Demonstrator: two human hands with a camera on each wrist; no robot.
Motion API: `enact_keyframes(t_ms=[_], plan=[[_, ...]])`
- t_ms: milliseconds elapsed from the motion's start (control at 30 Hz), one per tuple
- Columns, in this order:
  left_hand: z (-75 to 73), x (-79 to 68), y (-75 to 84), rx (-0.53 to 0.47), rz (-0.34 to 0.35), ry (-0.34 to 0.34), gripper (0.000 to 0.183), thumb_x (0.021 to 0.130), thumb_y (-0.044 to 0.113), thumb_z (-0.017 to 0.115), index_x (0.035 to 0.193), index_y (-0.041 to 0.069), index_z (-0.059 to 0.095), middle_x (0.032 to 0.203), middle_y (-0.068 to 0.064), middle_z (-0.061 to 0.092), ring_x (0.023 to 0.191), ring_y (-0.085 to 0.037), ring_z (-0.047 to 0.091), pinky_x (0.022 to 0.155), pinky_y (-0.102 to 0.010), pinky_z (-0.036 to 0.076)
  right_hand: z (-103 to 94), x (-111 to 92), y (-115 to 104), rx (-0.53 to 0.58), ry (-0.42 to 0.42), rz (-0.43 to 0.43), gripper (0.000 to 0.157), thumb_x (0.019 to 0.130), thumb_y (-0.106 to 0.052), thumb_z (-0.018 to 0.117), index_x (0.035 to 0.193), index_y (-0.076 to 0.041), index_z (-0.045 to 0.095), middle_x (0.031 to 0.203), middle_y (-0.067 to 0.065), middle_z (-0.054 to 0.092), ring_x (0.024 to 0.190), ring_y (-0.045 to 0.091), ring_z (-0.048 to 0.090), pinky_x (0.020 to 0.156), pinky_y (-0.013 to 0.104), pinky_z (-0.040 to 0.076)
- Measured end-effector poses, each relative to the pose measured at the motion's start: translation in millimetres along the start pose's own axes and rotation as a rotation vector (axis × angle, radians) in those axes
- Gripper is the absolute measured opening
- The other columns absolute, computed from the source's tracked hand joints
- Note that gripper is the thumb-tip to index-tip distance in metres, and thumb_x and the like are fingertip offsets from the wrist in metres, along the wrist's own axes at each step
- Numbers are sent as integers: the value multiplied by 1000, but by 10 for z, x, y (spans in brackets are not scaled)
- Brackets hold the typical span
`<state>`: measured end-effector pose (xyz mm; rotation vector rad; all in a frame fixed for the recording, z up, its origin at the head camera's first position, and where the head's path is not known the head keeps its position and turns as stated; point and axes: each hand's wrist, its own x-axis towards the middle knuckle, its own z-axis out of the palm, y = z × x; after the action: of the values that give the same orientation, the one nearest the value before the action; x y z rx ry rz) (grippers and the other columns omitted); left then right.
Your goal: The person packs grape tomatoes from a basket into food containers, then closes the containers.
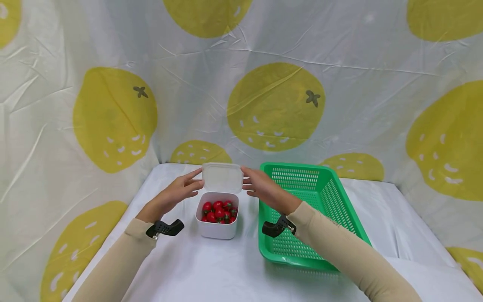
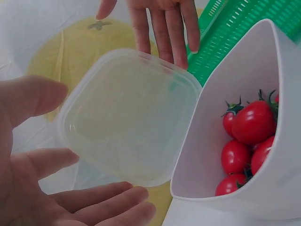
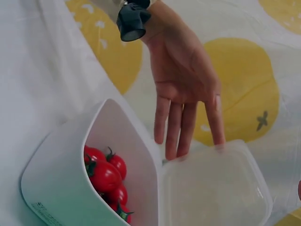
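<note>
A translucent plastic lid [image 1: 222, 178] stands tilted up behind a white box [image 1: 216, 230], its lower edge close to the box's back rim. Inside the box are several red cherry tomatoes [image 1: 219, 212] with green stems. My left hand [image 1: 177, 193] is at the lid's left edge, its fingers spread and fairly straight. At the opposite edge, my right hand [image 1: 264, 188] has its fingers extended against the lid. In the left wrist view, the lid [image 2: 129, 117] spans the space between both hands. Whether each fingertip touches it cannot be made out.
A green perforated basket [image 1: 302, 262] stands right of the box, under my right forearm. White cloth [image 1: 181, 268] covers the table. A curtain printed with yellow fruit [image 1: 275, 107] hangs behind and along the sides. Each wrist wears a black camera mount [image 1: 164, 228].
</note>
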<state>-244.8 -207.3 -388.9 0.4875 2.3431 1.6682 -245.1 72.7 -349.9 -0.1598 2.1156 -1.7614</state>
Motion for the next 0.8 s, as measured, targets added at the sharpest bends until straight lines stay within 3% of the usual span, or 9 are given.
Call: enact_keyframes(t_ms=[233,500,800], plan=[[49,-142,-54,55,44,-4,73,97,38,56,156,21,16,147,-19,41,136,-36,37,110,-59,22,40,-105,35,29,-34,-34,75,94,-55,51,148,-6,31,145,19,41,136,34,38,111,47,29],[153,-345,-143,101,85,-2,75,97,32,58,156,17,15,153,-17,31,139,-36,33,107,-52,32,108,-235,107,44,-55,-18,83,91,-59,53,150,-6,28,148,20,37,138,36,34,110,47,30],[229,-521,-259,179,143,-10,67,97,20,57,153,6,23,152,-21,31,139,-40,29,109,-51,28,174,-336,177,93,-89,-32,76,94,-53,53,148,-3,31,152,22,29,140,37,30,111,47,29]])
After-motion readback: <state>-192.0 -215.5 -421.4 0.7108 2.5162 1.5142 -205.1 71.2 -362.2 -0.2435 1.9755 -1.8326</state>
